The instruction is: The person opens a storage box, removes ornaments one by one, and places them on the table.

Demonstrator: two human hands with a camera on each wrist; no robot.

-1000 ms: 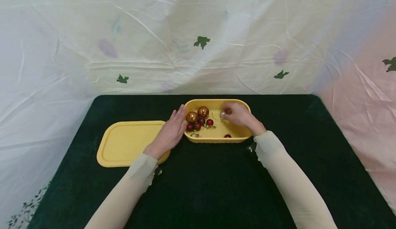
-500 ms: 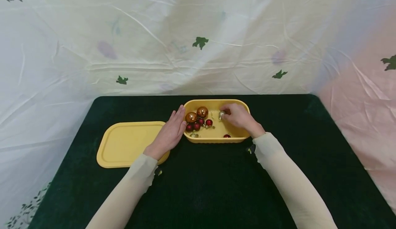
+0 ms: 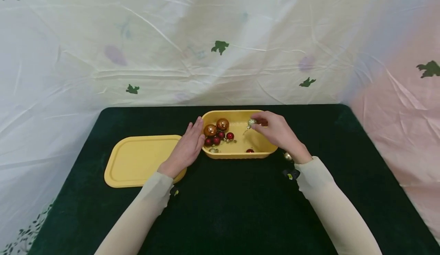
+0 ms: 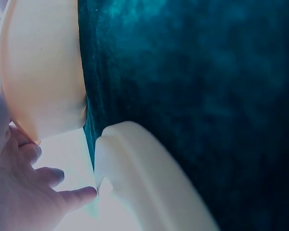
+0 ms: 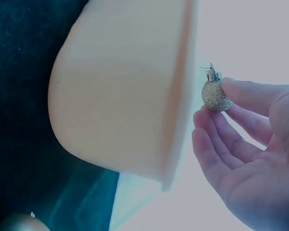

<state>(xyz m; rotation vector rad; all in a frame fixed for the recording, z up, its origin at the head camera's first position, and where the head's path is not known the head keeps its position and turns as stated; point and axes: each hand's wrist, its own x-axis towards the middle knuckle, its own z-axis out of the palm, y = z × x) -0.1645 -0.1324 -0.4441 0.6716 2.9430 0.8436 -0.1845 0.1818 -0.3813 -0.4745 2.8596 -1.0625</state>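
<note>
My right hand [image 3: 276, 130] pinches a small glittery gold bauble [image 5: 216, 95] between thumb and fingertips, above the right part of a yellow box [image 3: 237, 156]. The bauble's metal cap and thin hook stick out from the grip. My left hand [image 3: 185, 146] rests with straight fingers against the box's left end. Inside the box, on the left, lie shiny copper baubles [image 3: 222, 124] and several small dark red baubles [image 3: 216, 140]. A red bauble [image 3: 249, 151] sits near the front wall, partly hidden by the rim, as is a gold bauble [image 3: 214, 150] at front left.
A yellow lid [image 3: 137, 161] lies flat left of the box, partly under my left wrist. Another gold bauble [image 3: 288, 156] lies on the dark green tablecloth [image 3: 233, 201] beside my right wrist. Behind the table hangs a pale patterned cloth [image 3: 165, 48].
My right hand has lifted the gold bauble up from inside the box and moved slightly right. A gold bauble on the tablecloth now shows by the right wrist. The left hand stays at the box.
</note>
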